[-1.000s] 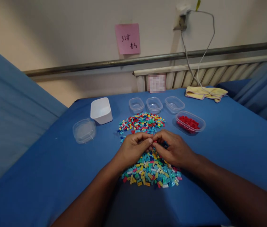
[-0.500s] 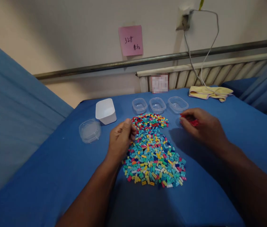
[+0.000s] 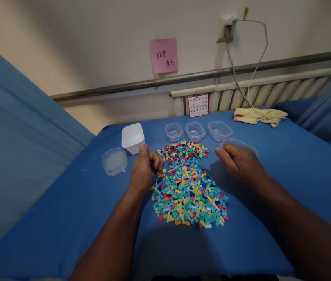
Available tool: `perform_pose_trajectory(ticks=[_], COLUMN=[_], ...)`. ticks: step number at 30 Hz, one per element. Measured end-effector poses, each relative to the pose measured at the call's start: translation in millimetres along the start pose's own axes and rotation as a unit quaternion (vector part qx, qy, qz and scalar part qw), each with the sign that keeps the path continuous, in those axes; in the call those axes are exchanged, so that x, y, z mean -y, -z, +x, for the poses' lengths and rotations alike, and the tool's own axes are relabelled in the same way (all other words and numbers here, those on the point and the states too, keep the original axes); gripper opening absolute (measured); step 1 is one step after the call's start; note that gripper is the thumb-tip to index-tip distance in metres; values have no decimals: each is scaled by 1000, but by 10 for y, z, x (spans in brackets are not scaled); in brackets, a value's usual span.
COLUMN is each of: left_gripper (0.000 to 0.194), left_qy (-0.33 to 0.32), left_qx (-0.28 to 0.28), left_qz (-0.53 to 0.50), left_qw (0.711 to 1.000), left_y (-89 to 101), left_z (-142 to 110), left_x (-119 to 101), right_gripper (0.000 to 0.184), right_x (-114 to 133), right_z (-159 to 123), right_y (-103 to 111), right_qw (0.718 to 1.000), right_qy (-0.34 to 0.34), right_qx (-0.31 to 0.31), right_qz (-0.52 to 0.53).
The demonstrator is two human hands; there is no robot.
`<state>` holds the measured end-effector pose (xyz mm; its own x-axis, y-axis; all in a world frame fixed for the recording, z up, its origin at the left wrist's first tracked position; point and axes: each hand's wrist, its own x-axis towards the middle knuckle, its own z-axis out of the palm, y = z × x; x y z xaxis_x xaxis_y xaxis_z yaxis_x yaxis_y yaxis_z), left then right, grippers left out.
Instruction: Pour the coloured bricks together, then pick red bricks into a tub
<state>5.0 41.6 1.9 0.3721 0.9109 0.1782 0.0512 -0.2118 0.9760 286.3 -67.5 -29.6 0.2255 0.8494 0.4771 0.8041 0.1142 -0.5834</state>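
Observation:
A wide pile of small coloured bricks (image 3: 187, 183) lies on the blue cloth-covered table (image 3: 65, 218). My left hand (image 3: 144, 168) hovers at the pile's left edge, fingers curled into a loose fist with the thumb up; what it holds is hidden. My right hand (image 3: 240, 162) hangs to the right of the pile with its fingers loosely stretched and nothing visible in them. It covers most of a clear container (image 3: 241, 142), of which only the far rim shows.
Three small clear tubs (image 3: 195, 131) stand in a row behind the pile. A white tub (image 3: 132, 137) and a clear round tub (image 3: 114, 160) sit at the left. A yellow cloth (image 3: 259, 115) and a cable lie at the back right, by the radiator.
My hands parted from a pinch over the pile. The right went out to the container of red bricks and has drawn back a little; the left moved left and curled up.

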Motion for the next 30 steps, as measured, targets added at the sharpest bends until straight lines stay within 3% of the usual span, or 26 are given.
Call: perform_pose_trajectory(ticks=[4, 7, 9, 16, 26, 30], left_gripper=[88, 89, 90, 93, 92, 93], left_qy=[71, 122, 150, 179, 150, 121], left_qx=[140, 228, 247, 198, 125, 75], left_qz=[59, 66, 50, 28, 27, 84], left_qw=[986, 964, 956, 963, 980, 986], left_y=[-202, -317, -330, -222, -28, -13], left_z=[-157, -259, -278, -198, -54, 0], left_x=[44, 52, 44, 31, 82, 91], right_gripper=[64, 71, 74, 82, 84, 85], right_x=[213, 348, 408, 372, 386, 403], right_z=[-77, -100, -95, -54, -42, -23], right_y=[-299, -492, -571, -633, -595, -564], right_qw=[986, 954, 923, 847, 842, 835], right_qy=[-42, -65, -84, -185, -181, -180], right_qx=[103, 183, 217, 254, 279, 271], right_qz=[121, 230, 307, 428, 425, 443])
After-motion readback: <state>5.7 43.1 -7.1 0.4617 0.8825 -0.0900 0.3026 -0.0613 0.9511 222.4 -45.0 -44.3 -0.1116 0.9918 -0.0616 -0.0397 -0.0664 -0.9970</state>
